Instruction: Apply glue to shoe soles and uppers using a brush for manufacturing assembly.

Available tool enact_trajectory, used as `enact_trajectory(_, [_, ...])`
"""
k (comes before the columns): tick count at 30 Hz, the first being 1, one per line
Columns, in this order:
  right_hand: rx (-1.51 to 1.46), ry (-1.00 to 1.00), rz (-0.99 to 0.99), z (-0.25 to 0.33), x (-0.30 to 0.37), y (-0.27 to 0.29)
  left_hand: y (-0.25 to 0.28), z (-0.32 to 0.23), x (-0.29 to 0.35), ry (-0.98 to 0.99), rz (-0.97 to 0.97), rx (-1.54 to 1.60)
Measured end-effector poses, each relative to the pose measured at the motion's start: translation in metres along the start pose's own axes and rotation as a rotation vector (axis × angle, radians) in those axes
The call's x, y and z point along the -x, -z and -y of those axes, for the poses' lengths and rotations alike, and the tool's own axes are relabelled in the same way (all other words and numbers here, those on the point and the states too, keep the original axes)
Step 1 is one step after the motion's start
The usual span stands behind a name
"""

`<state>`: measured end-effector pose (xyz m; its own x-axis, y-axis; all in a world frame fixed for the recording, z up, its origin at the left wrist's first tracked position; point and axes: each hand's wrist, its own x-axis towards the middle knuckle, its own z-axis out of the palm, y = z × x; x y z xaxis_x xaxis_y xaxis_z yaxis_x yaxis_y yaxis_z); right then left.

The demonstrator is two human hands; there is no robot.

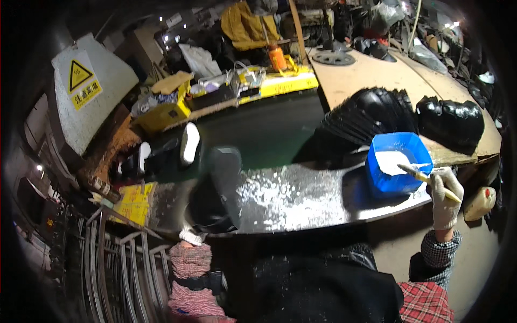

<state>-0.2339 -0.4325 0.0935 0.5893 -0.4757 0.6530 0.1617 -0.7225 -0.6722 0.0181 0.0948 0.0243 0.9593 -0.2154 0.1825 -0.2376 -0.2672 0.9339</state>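
My right hand [447,195], in a pale work glove, is closed round the handle of a brush [420,173]. The brush's far end dips into white paste [392,161] inside a blue plastic tub [399,184] at the bench's right end. On the left, my gloved left hand [191,236] is at the lower edge of a black boot-like piece [212,202], holding it up over the metal ledge [167,207]. Motion blurs this piece, and it hides most of my left fingers. White splatter [280,202] covers the ledge between my hands.
Beyond the ledge runs a dark green belt [258,129] carrying black footwear with white soles [189,143]. Fanned black sheets [366,116] and shiny black pieces [451,123] lie right. A machine cover [89,86] stands left, above metal racks [134,264]. Yellow boxes [285,83] line the far side.
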Motion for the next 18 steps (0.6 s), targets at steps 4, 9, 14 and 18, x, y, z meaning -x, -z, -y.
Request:
enact_trajectory(4, [-0.32,-0.003,0.151,0.027,0.007,-0.063,-0.06,0.01,0.068,0.369,-0.185,0.497])
enact_trajectory(9, [-0.65,0.23,0.354,0.079,0.009,-0.166,-0.119,-0.025,0.111,0.292,-0.073,0.551])
enact_trajectory(14, [-0.759,0.143,0.633,0.098,0.006,-0.235,-0.127,-0.033,0.118,0.158,-0.15,0.655])
enact_trajectory(18, [-0.739,-0.324,0.694,0.055,0.027,-0.207,-0.123,-0.037,0.114,0.189,-0.243,0.949])
